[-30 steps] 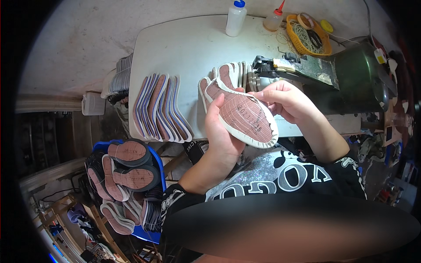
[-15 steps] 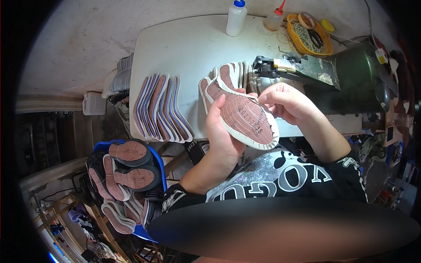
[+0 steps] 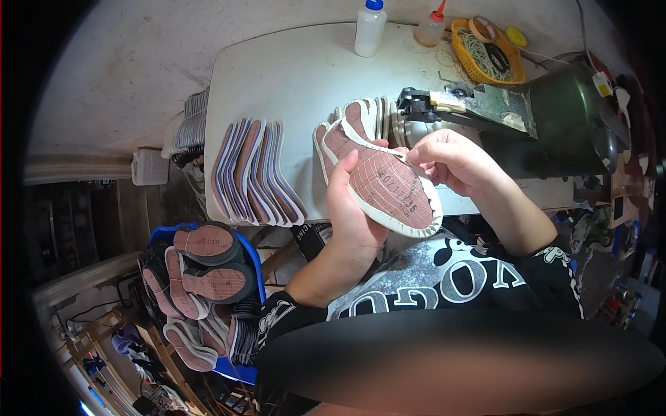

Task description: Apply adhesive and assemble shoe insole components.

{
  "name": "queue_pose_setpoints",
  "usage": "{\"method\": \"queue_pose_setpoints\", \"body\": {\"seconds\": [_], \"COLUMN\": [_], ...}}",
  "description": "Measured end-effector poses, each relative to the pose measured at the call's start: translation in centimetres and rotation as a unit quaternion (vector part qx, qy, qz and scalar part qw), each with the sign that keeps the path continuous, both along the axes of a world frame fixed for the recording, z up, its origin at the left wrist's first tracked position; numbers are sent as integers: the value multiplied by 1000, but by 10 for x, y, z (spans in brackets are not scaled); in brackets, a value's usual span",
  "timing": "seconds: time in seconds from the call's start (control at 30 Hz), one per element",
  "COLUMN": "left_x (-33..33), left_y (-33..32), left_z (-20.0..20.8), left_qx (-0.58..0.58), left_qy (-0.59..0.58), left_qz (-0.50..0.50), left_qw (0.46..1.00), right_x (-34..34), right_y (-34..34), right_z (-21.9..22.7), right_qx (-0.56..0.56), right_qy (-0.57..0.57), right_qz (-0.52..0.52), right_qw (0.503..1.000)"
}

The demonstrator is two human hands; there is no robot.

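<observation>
A shoe insole (image 3: 388, 182), reddish-brown with a white pleated rim, rests tilted in my left hand (image 3: 352, 208). The left thumb lies over its near left edge, and the other fingers are mostly hidden beneath it. At the insole's upper right edge, my right hand (image 3: 444, 156) pinches the white rim between thumb and curled fingers. Behind the held piece, more white-rimmed insoles (image 3: 378, 114) stand in a row on the white table (image 3: 277, 73). To their left, a fanned row of insoles (image 3: 253, 170) with blue and white edges leans together.
A dark green machine (image 3: 562, 118) with a projecting arm occupies the table's right side. At the back are a white bottle (image 3: 370, 31), a red-tipped bottle (image 3: 431, 29) and a yellow basket (image 3: 479, 71) with cord. A blue tub (image 3: 255, 267) of insoles and soles sits lower left.
My hands keep the same hold on the insole, with the right fingers shifted very slightly along its rim. The whole view has moved a little.
</observation>
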State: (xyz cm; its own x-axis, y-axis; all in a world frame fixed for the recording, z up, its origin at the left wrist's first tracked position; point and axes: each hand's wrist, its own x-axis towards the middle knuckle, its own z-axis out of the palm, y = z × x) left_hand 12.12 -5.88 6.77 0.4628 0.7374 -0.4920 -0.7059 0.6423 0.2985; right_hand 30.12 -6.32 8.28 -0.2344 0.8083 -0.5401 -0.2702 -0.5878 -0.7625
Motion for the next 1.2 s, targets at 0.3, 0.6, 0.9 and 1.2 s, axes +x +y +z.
{"method": "queue_pose_setpoints", "body": {"seconds": [0.3,0.6,0.9,1.2], "left_x": [-3,-4,-5,-5], "left_y": [-1,-2,-2,0], "left_z": [3,2,3,4], "left_qx": [7,6,18,14], "left_qy": [-1,-11,-26,-21], "left_qz": [-22,-24,-30,-30], "left_qw": [1000,1000,999,999], "right_x": [0,0,-4,7], "right_y": [0,0,-1,-3], "right_z": [1,2,8,-8], "right_qx": [0,1,-6,45], "right_qy": [17,30,32,99], "right_qz": [12,19,1,28], "right_qw": [1000,999,999,994]}}
